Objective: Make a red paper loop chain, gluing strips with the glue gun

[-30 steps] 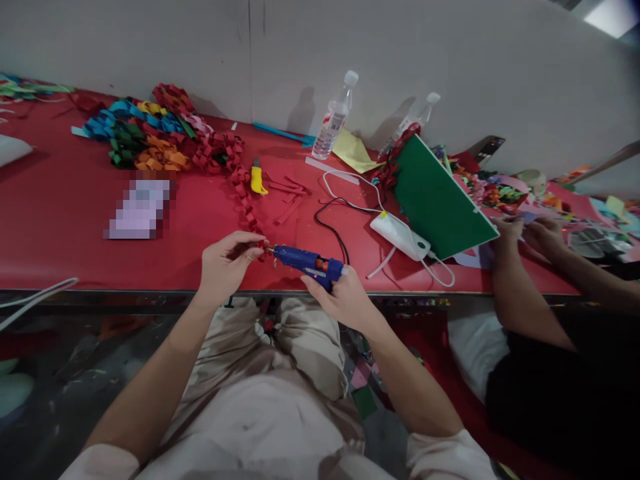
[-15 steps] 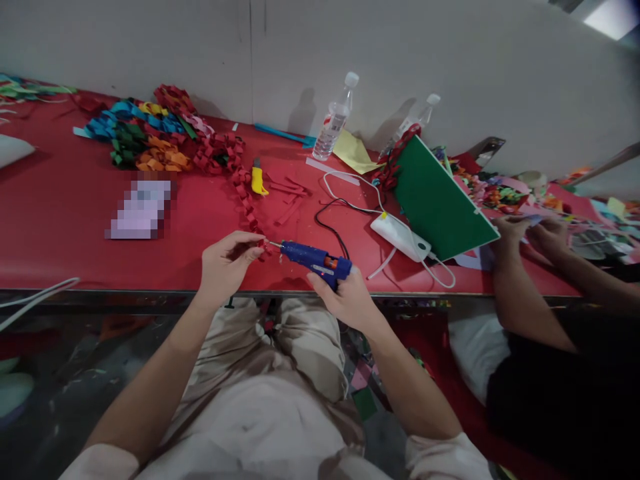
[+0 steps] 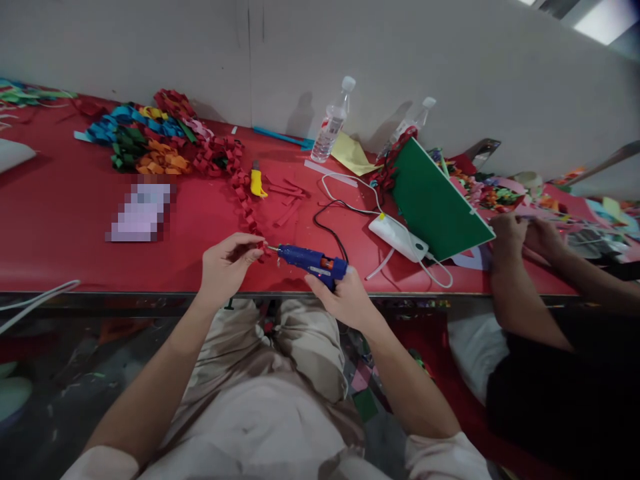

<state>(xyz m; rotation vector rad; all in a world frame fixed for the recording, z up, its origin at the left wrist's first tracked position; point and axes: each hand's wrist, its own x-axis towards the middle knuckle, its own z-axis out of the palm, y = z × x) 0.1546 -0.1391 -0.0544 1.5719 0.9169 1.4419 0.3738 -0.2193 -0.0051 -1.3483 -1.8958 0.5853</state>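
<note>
My left hand [image 3: 226, 263] pinches the near end of a red paper chain [image 3: 243, 193] at the front edge of the red table [image 3: 65, 227]. My right hand [image 3: 345, 298] grips the handle of a blue glue gun [image 3: 310, 259]. The gun's metal tip points left, almost touching the red paper piece between my left fingers. A black cord [image 3: 330, 223] runs from the gun back across the table.
A heap of coloured paper chains [image 3: 145, 137] lies at the back left, a yellow utility knife [image 3: 257, 182] and red strips mid-table. Two water bottles [image 3: 331, 121], a white power bank [image 3: 399, 236] and a green board [image 3: 435, 203] stand right. Another person's hands [image 3: 525, 233] work at far right.
The glue gun's tip has stayed at the red paper in my left fingers, shifting only slightly. Both hands keep their grips. The view has tilted a little.
</note>
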